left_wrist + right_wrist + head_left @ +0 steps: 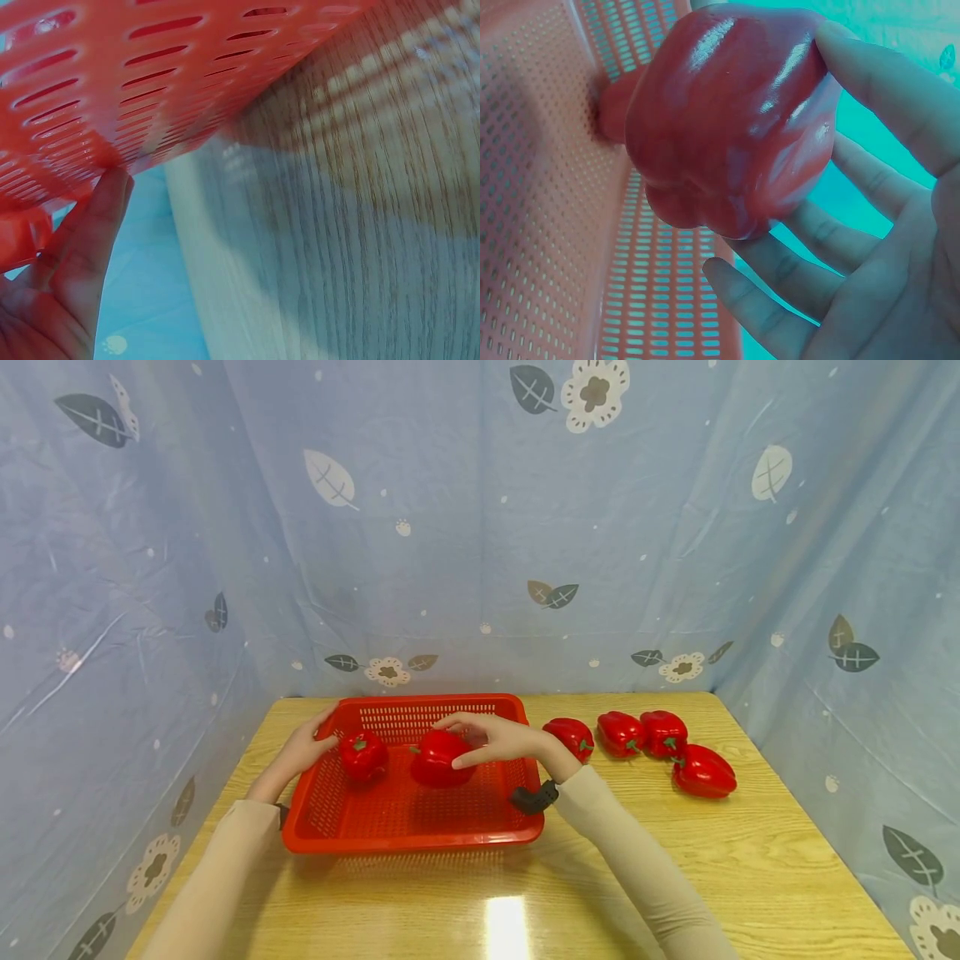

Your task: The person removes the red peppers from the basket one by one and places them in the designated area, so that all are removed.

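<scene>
My right hand [498, 739] grips a red bell pepper [438, 760] over the right half of a red plastic basket [420, 843]. In the right wrist view the thumb and fingers hold that pepper [727, 120] from one side. Another bell pepper [363, 755] lies in the basket at its left end. My left hand [300, 747] holds the basket's left rim, with the thumb over the inner side. The left wrist view shows the fingers [90, 255] against the basket's slotted outer wall [150, 82].
Right of the basket, several more red bell peppers lie on the wooden table [600, 843]; the nearest pepper [570, 737] sits close to the basket's right side, the farthest pepper [703, 772] at the right. A blue patterned curtain [480, 527] surrounds the table's back and sides.
</scene>
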The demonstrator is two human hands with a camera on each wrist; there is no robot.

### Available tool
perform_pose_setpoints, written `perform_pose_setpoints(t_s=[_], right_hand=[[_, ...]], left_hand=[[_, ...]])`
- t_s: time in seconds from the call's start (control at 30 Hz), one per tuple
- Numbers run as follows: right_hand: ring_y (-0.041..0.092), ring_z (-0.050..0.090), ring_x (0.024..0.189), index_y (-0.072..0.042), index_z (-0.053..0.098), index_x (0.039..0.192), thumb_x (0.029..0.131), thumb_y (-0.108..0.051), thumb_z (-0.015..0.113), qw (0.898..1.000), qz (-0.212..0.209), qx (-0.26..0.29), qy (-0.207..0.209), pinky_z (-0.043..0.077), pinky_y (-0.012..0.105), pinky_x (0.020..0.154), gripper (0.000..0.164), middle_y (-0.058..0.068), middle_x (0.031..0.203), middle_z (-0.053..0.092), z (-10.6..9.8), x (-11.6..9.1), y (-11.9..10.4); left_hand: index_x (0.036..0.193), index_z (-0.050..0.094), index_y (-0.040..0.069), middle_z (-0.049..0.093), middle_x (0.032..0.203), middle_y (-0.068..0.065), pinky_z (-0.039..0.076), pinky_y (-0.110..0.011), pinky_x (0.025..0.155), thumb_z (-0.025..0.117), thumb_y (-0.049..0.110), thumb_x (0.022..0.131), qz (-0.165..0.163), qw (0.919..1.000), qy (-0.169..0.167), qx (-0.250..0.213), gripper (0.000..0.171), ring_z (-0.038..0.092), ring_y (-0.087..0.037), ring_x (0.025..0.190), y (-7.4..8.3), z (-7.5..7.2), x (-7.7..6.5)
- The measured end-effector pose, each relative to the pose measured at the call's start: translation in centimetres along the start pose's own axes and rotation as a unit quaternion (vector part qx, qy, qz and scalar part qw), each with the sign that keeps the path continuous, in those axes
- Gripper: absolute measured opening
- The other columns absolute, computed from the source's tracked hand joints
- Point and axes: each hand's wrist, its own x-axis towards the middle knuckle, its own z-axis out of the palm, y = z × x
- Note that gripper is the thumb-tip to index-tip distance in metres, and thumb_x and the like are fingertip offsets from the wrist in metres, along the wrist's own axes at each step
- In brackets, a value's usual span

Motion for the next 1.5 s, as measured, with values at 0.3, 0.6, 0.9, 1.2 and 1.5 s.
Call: perform_pose_setpoints(t_s=[0.3,0.6,0.9,1.2,1.5], right_hand=[[0.019,0.051,0.117,-0.020,0.042,0.136,0.083,-0.020,0.069,1.000,-0.006,0.006,0.022,0.045,0.034,0.095,0.060,0.003,0.132,0.050,-0.9,-1.1,0.2],[0.022,0.048,0.121,-0.020,0.040,0.138,0.083,-0.018,0.069,0.999,0.002,0.030,0.032,0.042,0.037,0.098,0.062,0.005,0.135,0.046,-1.7,-2.3,0.4],[0.027,0.047,0.122,-0.019,0.038,0.139,0.085,-0.012,0.066,0.997,0.022,0.035,0.064,0.040,0.042,0.100,0.062,0.010,0.136,0.043,-2.4,-3.9,0.5],[0.023,0.044,0.125,-0.023,0.039,0.138,0.084,-0.023,0.068,0.995,0.019,0.022,0.095,0.038,0.042,0.102,0.061,0.005,0.135,0.046,-3.4,-5.8,1.9],[0.029,0.044,0.124,-0.016,0.038,0.140,0.085,-0.018,0.067,0.993,0.006,0.017,0.120,0.038,0.047,0.101,0.062,0.007,0.139,0.043,-3.9,-7.5,2.7]], left_hand=[[0.146,0.025,0.001,0.045,0.130,-0.034,0.044,-0.052,0.087,0.052,0.007,0.088,0.000,1.0000,0.004,-0.001,0.064,0.056,-0.039,0.101,-0.1,0.0,0.0],[0.146,0.024,0.001,0.042,0.133,-0.033,0.041,-0.055,0.091,0.052,0.007,0.088,0.001,1.0000,0.001,-0.006,0.064,0.052,-0.043,0.107,-0.2,0.0,0.1],[0.146,0.024,0.002,0.041,0.134,-0.033,0.042,-0.055,0.090,0.053,0.008,0.089,0.000,1.0000,0.000,-0.003,0.065,0.053,-0.043,0.107,-0.3,0.0,0.1],[0.146,0.024,0.002,0.042,0.133,-0.033,0.043,-0.054,0.090,0.052,0.007,0.089,-0.005,0.9999,0.002,-0.012,0.064,0.054,-0.040,0.104,-0.2,0.2,-0.1],[0.146,0.023,0.003,0.042,0.133,-0.033,0.042,-0.054,0.090,0.052,0.007,0.089,-0.001,1.0000,0.001,-0.008,0.064,0.053,-0.040,0.104,-0.1,0.1,-0.1]])
